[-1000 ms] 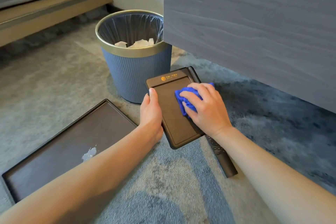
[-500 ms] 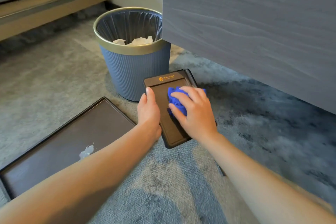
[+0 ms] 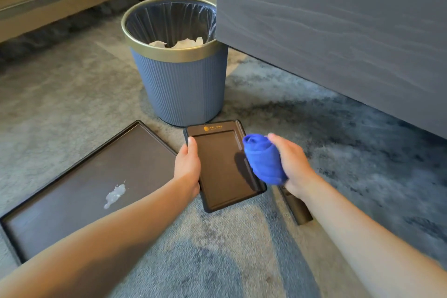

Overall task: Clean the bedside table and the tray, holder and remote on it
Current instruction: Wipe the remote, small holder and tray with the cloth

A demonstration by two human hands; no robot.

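Note:
A small dark brown holder (image 3: 219,164) with a gold logo lies flat on the carpet. My left hand (image 3: 187,167) grips its left edge. My right hand (image 3: 291,167) is lifted off it at the right side, closed around a bunched blue cloth (image 3: 263,158). A large dark brown tray (image 3: 72,188) lies on the floor to the left, with a whitish smear (image 3: 115,196) on its surface. The dark remote (image 3: 296,208) lies on the carpet beneath my right wrist, mostly hidden. The grey bedside table (image 3: 338,31) fills the upper right.
A blue ribbed bin (image 3: 179,89) with a gold rim and a black liner stands just behind the holder, with crumpled paper inside. A wooden bed frame (image 3: 60,0) runs along the upper left. Grey-blue carpet (image 3: 217,249) covers the floor.
My right hand has lifted the blue cloth off the holder's surface and swung to the right. The view has shifted, so the tray and holder sit lower in the frame.

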